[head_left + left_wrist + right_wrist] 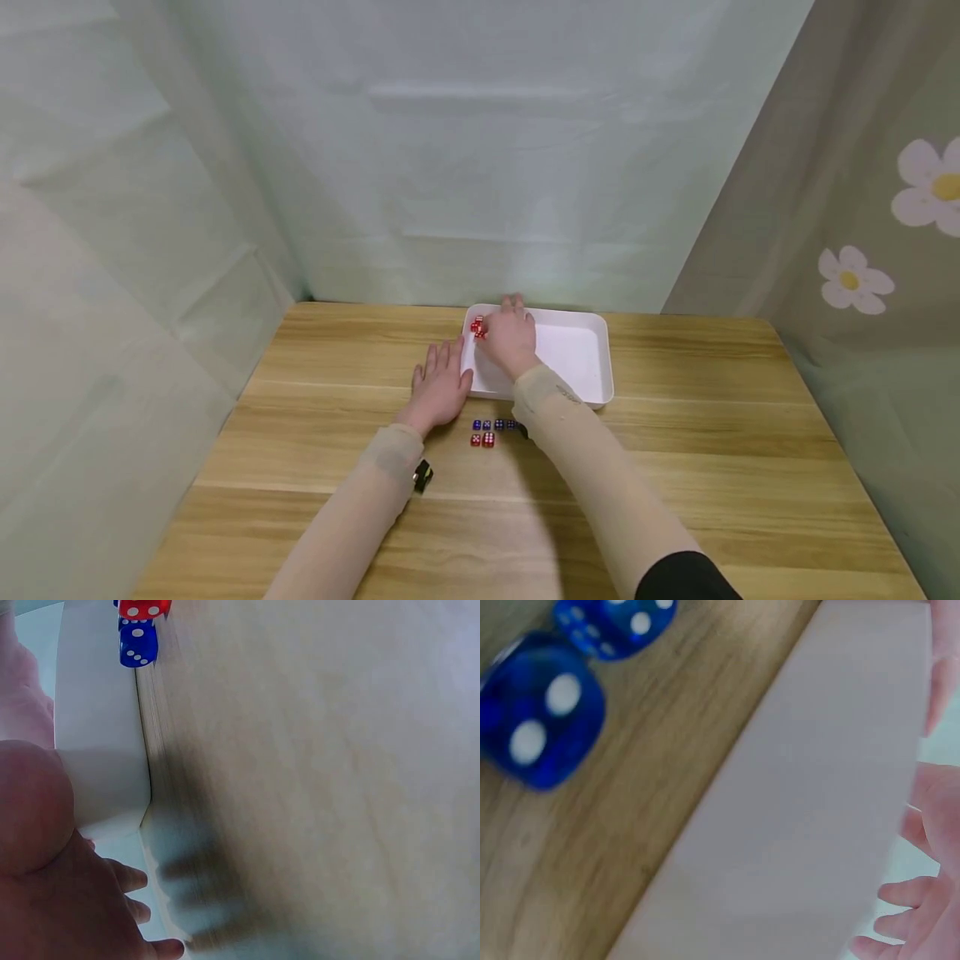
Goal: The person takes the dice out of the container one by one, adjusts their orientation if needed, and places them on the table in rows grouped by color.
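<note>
My right hand [510, 337] reaches over the left part of a white tray [573, 354]. Its thumb and index side is at a small cluster of red dice [477, 327] in the tray's left end. Whether a die is between its fingertips is hidden; its other fingers stand apart in the right wrist view. Fingers extended, my left hand [438, 387] rests against the tray's left side. On the table in front of the tray lies a row of blue dice [487, 425], partly covered by my right wrist. Two red dice [488, 440] sit just nearer than that row.
The wooden table [697, 467] extends to both sides of the tray. Behind it hangs a pale curtain [480, 167], and a flowered cloth [810, 192] hangs at the right. A dark strap piece [423, 476] shows at my left wrist.
</note>
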### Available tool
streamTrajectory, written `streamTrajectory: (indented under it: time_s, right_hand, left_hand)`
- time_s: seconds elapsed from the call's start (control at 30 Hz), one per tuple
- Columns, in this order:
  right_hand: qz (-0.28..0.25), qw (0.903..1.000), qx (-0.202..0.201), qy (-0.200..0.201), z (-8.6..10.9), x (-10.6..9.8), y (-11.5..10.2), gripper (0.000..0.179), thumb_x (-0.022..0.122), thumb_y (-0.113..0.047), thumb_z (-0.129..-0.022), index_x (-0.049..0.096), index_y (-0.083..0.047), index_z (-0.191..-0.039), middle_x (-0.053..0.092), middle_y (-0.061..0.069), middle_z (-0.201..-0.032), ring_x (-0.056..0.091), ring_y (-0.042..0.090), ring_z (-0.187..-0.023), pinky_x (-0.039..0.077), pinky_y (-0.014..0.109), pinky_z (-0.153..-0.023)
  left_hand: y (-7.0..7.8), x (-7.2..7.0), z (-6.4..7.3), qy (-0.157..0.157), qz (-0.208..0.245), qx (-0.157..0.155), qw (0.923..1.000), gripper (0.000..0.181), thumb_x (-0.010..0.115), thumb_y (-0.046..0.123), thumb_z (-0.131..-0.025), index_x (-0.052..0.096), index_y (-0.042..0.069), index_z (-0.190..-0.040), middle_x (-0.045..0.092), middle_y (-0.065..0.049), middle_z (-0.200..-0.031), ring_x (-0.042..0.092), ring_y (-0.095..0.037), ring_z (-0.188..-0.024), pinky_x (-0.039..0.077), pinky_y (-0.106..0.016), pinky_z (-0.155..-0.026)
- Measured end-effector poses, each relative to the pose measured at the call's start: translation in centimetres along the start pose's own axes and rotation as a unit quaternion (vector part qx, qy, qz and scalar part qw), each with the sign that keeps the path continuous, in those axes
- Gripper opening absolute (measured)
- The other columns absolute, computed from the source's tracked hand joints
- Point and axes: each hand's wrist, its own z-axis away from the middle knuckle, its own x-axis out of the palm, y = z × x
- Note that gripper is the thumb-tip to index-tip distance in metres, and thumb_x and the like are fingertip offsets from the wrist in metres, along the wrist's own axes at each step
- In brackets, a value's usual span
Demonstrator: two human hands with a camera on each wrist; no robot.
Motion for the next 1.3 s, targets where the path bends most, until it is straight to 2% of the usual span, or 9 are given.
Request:
streamTrajectory:
  time_s: [0.13, 0.33, 0.5, 0.73, 1.0, 1.3]
  right_hand:
    - [-0.02, 0.9997, -0.011, 0.01, 0.5, -0.4, 0.2, 0.027, 0.077, -0.044, -0.099, 0.082, -0.025, -0.118, 0.035, 0.023, -0.169, 0.022, 0.046, -0.16, 0.029, 0.06, -0.125]
    - [-0.029, 0.9978, -0.052, 0.028, 1.8, -1.3, 0.4, 0.028, 0.078, -0.043, -0.098, 0.083, -0.023, -0.116, 0.037, 0.025, -0.168, 0.023, 0.048, -0.159, 0.034, 0.06, -0.122]
    - [-0.036, 0.9949, -0.086, 0.04, 3.5, -2.1, 0.9, 0.025, 0.078, -0.042, -0.097, 0.085, -0.021, -0.11, 0.038, 0.026, -0.167, 0.025, 0.048, -0.158, 0.039, 0.059, -0.119]
    - [-0.052, 0.9879, -0.133, 0.06, 6.5, -2.0, 2.1, 0.024, 0.082, -0.038, -0.094, 0.085, -0.017, -0.104, 0.045, 0.027, -0.162, 0.033, 0.052, -0.154, 0.044, 0.058, -0.115]
    - [-0.056, 0.9819, -0.17, 0.062, 9.9, -1.8, 3.6, 0.02, 0.082, -0.036, -0.093, 0.083, -0.018, -0.099, 0.045, 0.026, -0.162, 0.033, 0.049, -0.155, 0.042, 0.059, -0.117]
    - [-0.053, 0.9773, -0.201, 0.04, 12.7, -1.0, 4.5, 0.014, 0.081, -0.038, -0.093, 0.081, -0.024, -0.097, 0.042, 0.025, -0.165, 0.029, 0.048, -0.157, 0.04, 0.062, -0.118]
  left_hand:
    - [-0.3, 0.0, -0.2, 0.002, 0.002, 0.0, 1.0, 0.071, 0.035, 0.039, -0.115, 0.006, 0.012, -0.174, 0.008, -0.025, -0.176, -0.003, -0.045, -0.163, 0.003, -0.072, -0.125]
    - [-0.9, -0.3, -0.5, 0.007, -0.006, -0.004, 0.9999, 0.071, 0.035, 0.038, -0.115, 0.007, 0.01, -0.173, 0.009, -0.026, -0.176, -0.003, -0.046, -0.162, 0.004, -0.072, -0.125]
    - [-0.9, -0.6, -0.7, 0.003, -0.004, -0.007, 1.0, 0.071, 0.035, 0.039, -0.115, 0.006, 0.01, -0.173, 0.009, -0.026, -0.176, -0.004, -0.046, -0.162, 0.004, -0.073, -0.125]
    - [-1.3, -0.4, -1.2, 0.004, -0.001, -0.008, 1.0, 0.071, 0.035, 0.038, -0.115, 0.005, 0.011, -0.173, 0.008, -0.026, -0.177, -0.005, -0.046, -0.162, 0.002, -0.073, -0.124]
    - [-1.0, -0.2, -1.3, 0.004, 0.004, -0.008, 0.9999, 0.071, 0.035, 0.038, -0.115, 0.005, 0.011, -0.173, 0.006, -0.026, -0.176, -0.006, -0.045, -0.163, 0.002, -0.072, -0.125]
    - [-0.7, -0.2, -1.4, 0.005, 0.003, -0.009, 0.9999, 0.071, 0.036, 0.039, -0.115, 0.006, 0.012, -0.174, 0.008, -0.025, -0.176, -0.004, -0.044, -0.163, 0.003, -0.071, -0.125]
